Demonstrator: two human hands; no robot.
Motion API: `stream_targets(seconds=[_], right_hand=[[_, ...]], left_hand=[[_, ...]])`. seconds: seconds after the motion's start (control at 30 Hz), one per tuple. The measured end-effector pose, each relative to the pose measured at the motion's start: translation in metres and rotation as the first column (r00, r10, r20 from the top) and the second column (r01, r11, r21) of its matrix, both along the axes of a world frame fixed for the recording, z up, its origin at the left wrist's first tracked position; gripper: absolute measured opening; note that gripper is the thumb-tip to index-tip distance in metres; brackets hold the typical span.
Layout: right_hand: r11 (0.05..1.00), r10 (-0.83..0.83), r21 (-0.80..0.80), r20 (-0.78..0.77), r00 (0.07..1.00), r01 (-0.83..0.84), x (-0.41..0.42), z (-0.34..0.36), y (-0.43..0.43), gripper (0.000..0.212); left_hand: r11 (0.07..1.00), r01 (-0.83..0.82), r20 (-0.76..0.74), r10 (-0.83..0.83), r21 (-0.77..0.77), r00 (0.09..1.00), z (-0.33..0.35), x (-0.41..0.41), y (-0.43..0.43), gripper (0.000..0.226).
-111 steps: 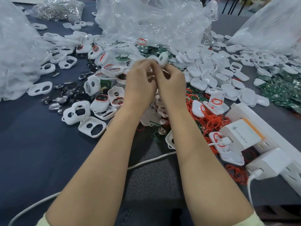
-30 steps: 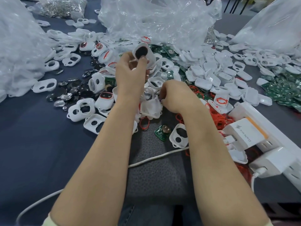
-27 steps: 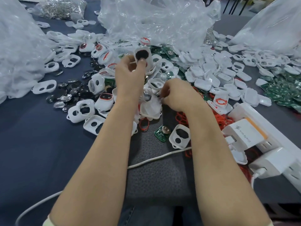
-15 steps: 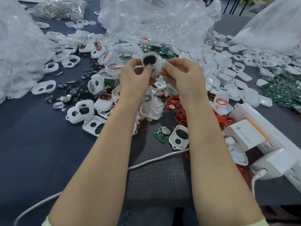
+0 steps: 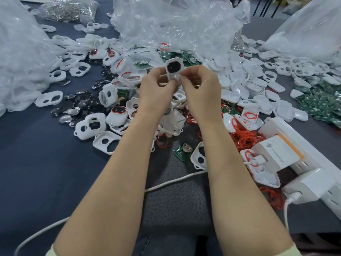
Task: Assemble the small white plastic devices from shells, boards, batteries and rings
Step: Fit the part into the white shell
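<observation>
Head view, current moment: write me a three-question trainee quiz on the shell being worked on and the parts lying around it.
1. True or false: the white shell with the dark round centre lies flat on the table.
2. Multiple choice: the loose red rings are heaped mostly A) left of the left forearm, B) right of the right forearm, next to the power strip, C) on the person's lap.
3. Short answer: what lies just right of the lone green board between the forearms?

Key
1. False: the left hand and right hand hold it up.
2. B.
3. An empty two-hole frame.
</observation>
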State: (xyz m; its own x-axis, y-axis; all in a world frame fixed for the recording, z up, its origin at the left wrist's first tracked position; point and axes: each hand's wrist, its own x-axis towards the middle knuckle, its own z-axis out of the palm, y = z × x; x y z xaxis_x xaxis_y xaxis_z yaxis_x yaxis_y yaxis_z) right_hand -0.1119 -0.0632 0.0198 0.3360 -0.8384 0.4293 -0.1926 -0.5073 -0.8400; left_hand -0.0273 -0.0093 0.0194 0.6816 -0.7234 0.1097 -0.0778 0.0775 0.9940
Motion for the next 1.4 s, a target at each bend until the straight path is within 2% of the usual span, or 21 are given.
stream_targets(seconds=[0.27,0.4,0.57,0.73,0.83,1.27,1.4], right_hand=[[0.998,-0.035,0.048,0.008,0.999,0.034,0.003,-0.001,0.001,0.004],[0.994,-0.039,0.102,0.067,0.997,0.032,0.003,-0.001,0.001,0.016],[0.960,0.005,0.277,0.157,0.988,-0.049,0.005,-0.001,0.001,0.017],[0.931,0.052,0.341,0.228,0.972,-0.130,0.004,-0.001,-0.002,0.015],[0.919,0.082,0.359,0.237,0.968,-0.165,0.001,-0.001,-0.005,0.005],[0.851,0.161,0.438,0.309,0.937,-0.290,-0.007,-0.005,-0.017,0.004],[0.895,0.116,0.395,0.244,0.963,-0.208,-0.004,-0.003,-0.013,0.004]], left_hand=[[1.000,0.024,0.088,-0.022,-0.014,0.996,-0.003,-0.002,0.000,0.019],[0.998,0.041,0.089,-0.037,-0.045,0.995,-0.004,-0.002,-0.002,0.019],[0.998,0.028,0.092,-0.022,-0.062,0.996,-0.006,-0.001,-0.003,0.022],[0.997,0.043,0.101,-0.037,-0.067,0.994,-0.004,-0.002,-0.002,0.022],[0.995,0.064,0.073,-0.059,-0.078,0.996,-0.003,-0.002,-0.001,0.026],[0.987,0.148,0.081,-0.142,-0.065,0.986,-0.003,-0.003,0.001,0.036],[0.990,0.132,0.098,-0.126,-0.058,0.987,-0.002,-0.004,0.000,0.033]])
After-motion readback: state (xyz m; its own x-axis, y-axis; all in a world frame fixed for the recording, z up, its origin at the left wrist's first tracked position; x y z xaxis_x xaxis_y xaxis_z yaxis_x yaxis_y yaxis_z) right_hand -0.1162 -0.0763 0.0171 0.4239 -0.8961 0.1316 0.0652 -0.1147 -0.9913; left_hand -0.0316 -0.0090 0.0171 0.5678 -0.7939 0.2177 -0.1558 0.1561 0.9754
